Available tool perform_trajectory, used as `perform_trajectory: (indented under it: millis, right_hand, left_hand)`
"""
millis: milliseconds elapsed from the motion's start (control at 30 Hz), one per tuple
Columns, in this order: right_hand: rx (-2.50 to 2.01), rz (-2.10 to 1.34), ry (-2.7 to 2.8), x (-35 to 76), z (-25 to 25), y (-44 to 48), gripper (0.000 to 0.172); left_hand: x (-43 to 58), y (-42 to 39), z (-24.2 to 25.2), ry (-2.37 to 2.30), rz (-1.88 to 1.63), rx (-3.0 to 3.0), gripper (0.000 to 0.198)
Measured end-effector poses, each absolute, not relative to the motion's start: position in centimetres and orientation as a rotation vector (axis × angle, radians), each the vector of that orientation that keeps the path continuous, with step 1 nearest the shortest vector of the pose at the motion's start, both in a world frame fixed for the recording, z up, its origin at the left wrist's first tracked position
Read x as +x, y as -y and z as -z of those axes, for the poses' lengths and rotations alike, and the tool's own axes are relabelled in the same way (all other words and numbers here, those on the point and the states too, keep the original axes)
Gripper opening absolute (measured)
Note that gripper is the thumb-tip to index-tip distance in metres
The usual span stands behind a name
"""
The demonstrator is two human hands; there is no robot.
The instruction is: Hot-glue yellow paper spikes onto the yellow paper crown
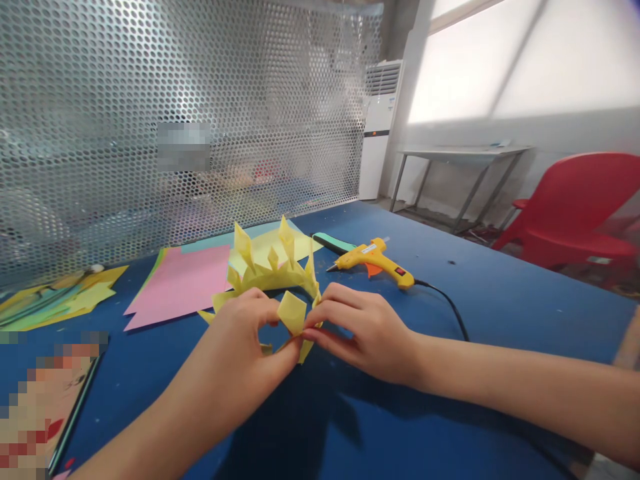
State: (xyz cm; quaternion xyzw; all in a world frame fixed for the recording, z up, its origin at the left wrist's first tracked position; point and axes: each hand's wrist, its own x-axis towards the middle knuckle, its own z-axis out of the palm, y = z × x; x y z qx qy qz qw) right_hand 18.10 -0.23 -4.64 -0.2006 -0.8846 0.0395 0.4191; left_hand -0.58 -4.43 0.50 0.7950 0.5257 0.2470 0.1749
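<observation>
A yellow paper crown [275, 279] with several folded points is held above the blue table, its ring curving away behind my hands. My left hand [245, 347] grips its near side, thumb below and fingers curled around the band. My right hand [360, 330] pinches the crown's near right part, its fingertips meeting my left thumb beside an upright diamond-shaped yellow piece [292, 312]. Just beyond my right hand lies a yellow glue gun [375, 259], its nozzle pointing left.
Pink paper [183, 280] and pale yellow and green sheets lie behind the crown. Yellow scraps [95, 297] are at the left. A green-and-black tool [336, 243] sits near the glue gun, whose black cord [453, 307] runs under my right arm. Perforated metal sheeting [200, 87] borders the table.
</observation>
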Motion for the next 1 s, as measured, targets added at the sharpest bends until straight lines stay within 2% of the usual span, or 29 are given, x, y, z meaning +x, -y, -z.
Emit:
perform_trajectory:
  millis: [433,800,867,1000]
  right_hand:
    - [-0.496,-0.109,2.216,18.1,4.7,0.3,0.014]
    - [-0.489,-0.059,2.269,18.5,5.0,-0.2,0.015]
    - [-0.519,-0.045,2.277,18.6,5.0,-0.3,0.014]
    - [-0.538,-0.087,2.305,18.9,5.1,-0.5,0.01]
  left_hand:
    - [-0.7,4.6,-0.4,-1.487,-0.736,2.294,0.012]
    - [-1.6,3.8,-1.5,-1.39,-0.62,2.413,0.009]
    - [-2.1,4.0,-2.0,-1.425,-0.605,2.431,0.013]
    - [-3.1,4.4,-3.8,-1.664,-0.688,2.458,0.033]
